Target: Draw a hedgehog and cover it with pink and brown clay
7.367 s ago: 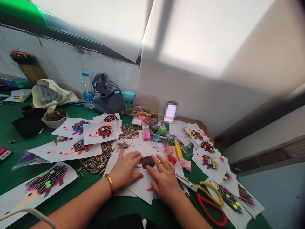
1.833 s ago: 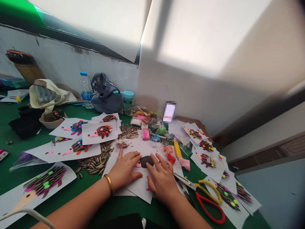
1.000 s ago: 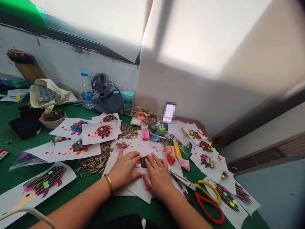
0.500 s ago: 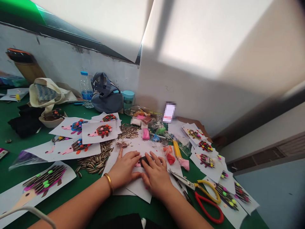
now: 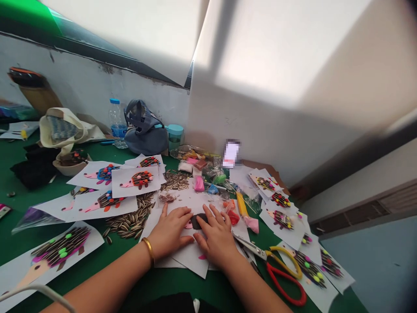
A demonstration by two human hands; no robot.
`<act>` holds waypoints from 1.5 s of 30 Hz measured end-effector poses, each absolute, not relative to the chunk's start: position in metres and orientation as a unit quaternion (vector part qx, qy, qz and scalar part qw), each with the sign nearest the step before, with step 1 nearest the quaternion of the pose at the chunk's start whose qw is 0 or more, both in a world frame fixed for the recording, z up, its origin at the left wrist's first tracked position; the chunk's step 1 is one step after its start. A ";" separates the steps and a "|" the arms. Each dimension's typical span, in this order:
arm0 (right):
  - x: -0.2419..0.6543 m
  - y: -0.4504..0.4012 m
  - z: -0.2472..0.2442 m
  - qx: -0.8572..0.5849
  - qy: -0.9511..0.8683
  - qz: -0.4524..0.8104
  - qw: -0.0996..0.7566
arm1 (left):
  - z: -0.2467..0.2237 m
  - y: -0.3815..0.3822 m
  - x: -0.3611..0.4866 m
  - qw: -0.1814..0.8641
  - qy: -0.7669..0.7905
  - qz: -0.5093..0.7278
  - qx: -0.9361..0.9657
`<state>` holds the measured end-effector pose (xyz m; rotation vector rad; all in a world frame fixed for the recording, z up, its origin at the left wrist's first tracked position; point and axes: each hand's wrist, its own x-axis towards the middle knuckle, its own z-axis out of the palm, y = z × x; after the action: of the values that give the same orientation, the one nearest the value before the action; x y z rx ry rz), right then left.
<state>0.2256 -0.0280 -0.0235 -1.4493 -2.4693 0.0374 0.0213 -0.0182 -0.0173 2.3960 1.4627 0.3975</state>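
My left hand (image 5: 171, 228) lies with fingers stretched over a white sheet of paper (image 5: 190, 256), steadying nothing I can see in its grasp. On that sheet, between my hands, sits a flattened dark patch (image 5: 197, 221) that looks like modelling clay, with a pink piece at its left edge. My right hand (image 5: 215, 234) has its fingers spread, and its fingertips touch the right part of the dark patch. Part of the patch is hidden beneath them. Another small pink piece (image 5: 202, 256) shows near the right thumb.
Scissors (image 5: 267, 252) lie right of my right arm. Sunflower seeds (image 5: 132, 219) are piled at left. Finished-looking hedgehog pictures (image 5: 137, 180) lie on both sides. Clay packets (image 5: 199, 183), a phone (image 5: 231, 153), a blue bag (image 5: 145, 134) and a bottle (image 5: 117, 126) stand or lie behind.
My right hand has shifted slightly right, with its thumb farther from my left hand. More of the dark patch and a pink piece near the right thumb now show. My left hand stays put.
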 end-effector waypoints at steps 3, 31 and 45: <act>0.227 -0.026 -0.024 -0.519 -0.842 -0.003 0.146 | -0.018 -0.018 0.021 0.153 0.512 0.141 0.834; 0.221 -0.024 -0.022 -0.480 -0.868 -0.019 0.125 | -0.021 -0.019 0.021 0.147 0.507 0.157 0.835; 0.220 -0.024 -0.025 -0.466 -0.874 -0.009 0.138 | -0.023 -0.018 0.020 0.153 0.508 0.154 0.833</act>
<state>0.2195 -0.0240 -0.0245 -1.3482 -2.5285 -0.0269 0.0204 -0.0182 -0.0233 2.3903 1.4574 0.4409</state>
